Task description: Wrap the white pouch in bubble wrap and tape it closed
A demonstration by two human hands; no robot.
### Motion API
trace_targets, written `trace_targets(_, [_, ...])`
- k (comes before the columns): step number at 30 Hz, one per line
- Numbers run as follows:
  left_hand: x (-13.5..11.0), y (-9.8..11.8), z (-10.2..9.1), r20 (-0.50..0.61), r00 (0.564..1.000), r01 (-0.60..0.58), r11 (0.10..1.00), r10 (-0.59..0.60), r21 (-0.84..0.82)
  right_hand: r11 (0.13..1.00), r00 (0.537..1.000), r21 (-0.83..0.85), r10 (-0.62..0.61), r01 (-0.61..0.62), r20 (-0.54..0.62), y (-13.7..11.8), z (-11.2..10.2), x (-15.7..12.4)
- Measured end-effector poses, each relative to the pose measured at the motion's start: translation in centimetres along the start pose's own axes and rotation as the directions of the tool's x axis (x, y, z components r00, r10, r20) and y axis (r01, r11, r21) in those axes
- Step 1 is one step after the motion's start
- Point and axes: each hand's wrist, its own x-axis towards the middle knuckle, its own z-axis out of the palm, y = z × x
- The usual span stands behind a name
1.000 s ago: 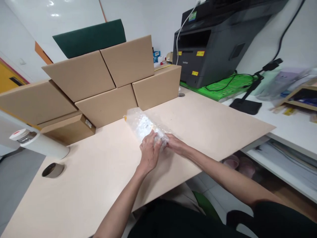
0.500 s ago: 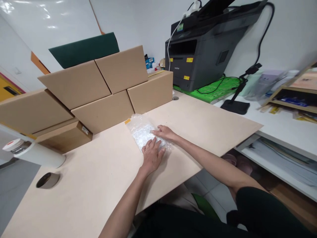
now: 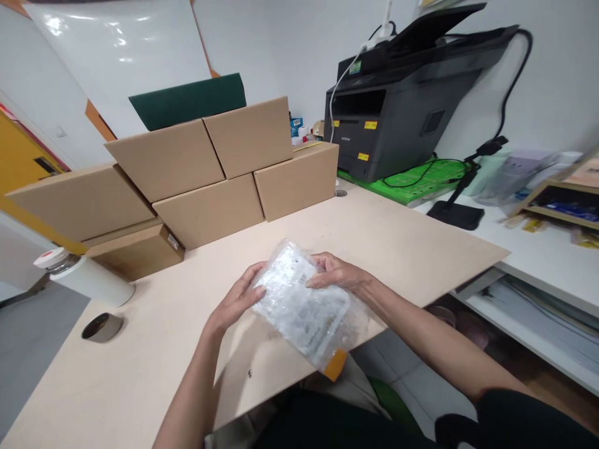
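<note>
A clear bubble-wrap packet (image 3: 306, 308) with a white item inside and an orange tag at its near corner is lifted above the near edge of the pale wooden table (image 3: 150, 330). My left hand (image 3: 236, 299) grips the packet's left side with curled fingers. My right hand (image 3: 337, 273) holds its far right edge, fingers over the top.
Several closed cardboard boxes (image 3: 206, 174) are stacked along the table's far left. A white bottle (image 3: 87, 279) lies on its side by a tape roll (image 3: 102, 327) at the left. A black printer (image 3: 397, 106) and a phone stand (image 3: 461, 209) stand at the right back.
The packet lay flat on the table under both hands; now both hands have lifted it and drawn it toward me, turned round so its orange tag is near me.
</note>
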Motion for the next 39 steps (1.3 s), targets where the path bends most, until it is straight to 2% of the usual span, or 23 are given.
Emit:
trace_targets(1, [-0.5, -0.1, -0.1, 0.036, 0.999, 0.012, 0.982, -0.005, -0.189, 1.0, 1.0, 0.016, -0.018, 0.018, -0.018, -0.2, 0.3, 0.0])
trace_targets(2, [-0.9, -0.3, 0.1, 0.022, 1.0, 0.015, 0.935, -0.008, -0.355, 0.999, 0.998, 0.03, -0.032, 0.033, -0.049, -0.3, 0.5, 0.3])
trace_targets(3, [-1.1, -0.6, 0.5, -0.031, 0.999, 0.001, 0.876, -0.018, -0.483, 0.998, 0.994, 0.046, -0.043, 0.048, -0.096, -0.2, 0.6, 0.9])
trace_targets(5, [-0.8, -1.5, 1.6, -0.171, 0.982, -0.045, 0.788, -0.077, -0.614, 0.994, 0.975, 0.091, -0.038, 0.059, -0.219, 0.7, 0.7, 2.7])
trace_targets(6, [-0.4, -2.0, 2.1, -0.234, 0.965, -0.054, 0.781, -0.12, -0.623, 0.992, 0.958, 0.112, -0.021, 0.055, -0.285, 1.4, 0.7, 3.8])
trace_targets(8, [0.7, -3.2, 2.8, -0.355, 0.909, -0.013, 0.838, -0.217, -0.546, 0.994, 0.918, 0.108, 0.023, 0.021, -0.396, 3.0, 0.4, 5.8])
trace_targets(9, [1.3, -3.8, 2.9, -0.41, 0.873, 0.036, 0.872, -0.265, -0.487, 0.998, 0.894, 0.056, 0.026, -0.001, -0.447, 3.8, 0.2, 6.7])
trace_targets(11, [2.2, -5.2, 2.8, -0.511, 0.794, 0.134, 0.914, -0.33, -0.382, 0.98, 0.835, -0.187, -0.045, -0.07, -0.548, 5.3, -0.3, 8.1])
trace_targets(12, [2.6, -5.9, 2.6, -0.55, 0.761, 0.169, 0.923, -0.345, -0.345, 0.927, 0.804, -0.356, -0.123, -0.115, -0.581, 5.8, -0.6, 8.6])
trace_targets(13, [2.9, -6.6, 2.4, -0.582, 0.735, 0.191, 0.929, -0.349, -0.316, 0.835, 0.775, -0.526, -0.22, -0.164, -0.592, 6.2, -0.8, 8.9])
trace_targets(15, [3.2, -7.5, 1.9, -0.638, 0.693, 0.215, 0.941, -0.337, -0.263, 0.583, 0.734, -0.776, -0.412, -0.243, -0.539, 6.7, -1.3, 9.3])
trace_targets(17, [3.4, -8.0, 1.7, -0.704, 0.665, 0.241, 0.964, -0.247, -0.11, 0.36, 0.751, -0.9, -0.516, -0.246, -0.411, 7.1, -1.9, 9.6])
trace_targets(18, [3.5, -8.1, 1.5, -0.724, 0.673, 0.254, 0.967, -0.153, 0.032, 0.282, 0.781, -0.933, -0.521, -0.224, -0.345, 7.2, -2.3, 9.7])
trace_targets(19, [3.6, -8.1, 1.4, -0.713, 0.7, 0.261, 0.944, -0.04, 0.204, 0.232, 0.823, -0.954, -0.493, -0.188, -0.282, 7.3, -2.7, 9.8])
trace_targets(21, [3.7, -8.2, 1.1, -0.586, 0.8, 0.251, 0.816, 0.128, 0.521, 0.209, 0.907, -0.971, -0.376, -0.117, -0.191, 7.5, -3.6, 9.9])
trace_targets(23, [3.7, -8.3, 0.5, -0.431, 0.896, 0.234, 0.704, 0.113, 0.67, 0.24, 0.955, -0.967, -0.259, -0.084, -0.148, 7.4, -4.6, 9.9])
trace_targets(25, [3.5, -8.4, -0.3, -0.315, 0.949, 0.234, 0.647, 0.009, 0.725, 0.255, 0.98, -0.965, -0.163, -0.068, -0.112, 7.0, -5.3, 9.8])
trace_targets(27, [3.3, -8.4, -1.1, -0.223, 0.972, 0.221, 0.605, -0.072, 0.765, 0.254, 0.994, -0.966, -0.075, -0.052, -0.073, 6.4, -6.0, 9.6])
trace_targets(30, [3.0, -8.3, -2.0, -0.135, 0.981, 0.19, 0.568, -0.138, 0.801, 0.267, 0.999, -0.963, 0.025, -0.031, -0.025, 5.6, -6.7, 9.4])
trace_targets(33, [3.1, -8.3, -2.2, -0.115, 0.983, 0.177, 0.552, -0.146, 0.815, 0.275, 0.998, -0.961, 0.057, -0.01, 0.006, 5.5, -7.3, 9.3])
trace_targets(39, [3.3, -8.6, -2.0, -0.128, 0.98, 0.187, 0.496, -0.151, 0.848, 0.261, 0.999, -0.965, 0.035, -0.008, 0.001, 6.0, -7.2, 9.4])
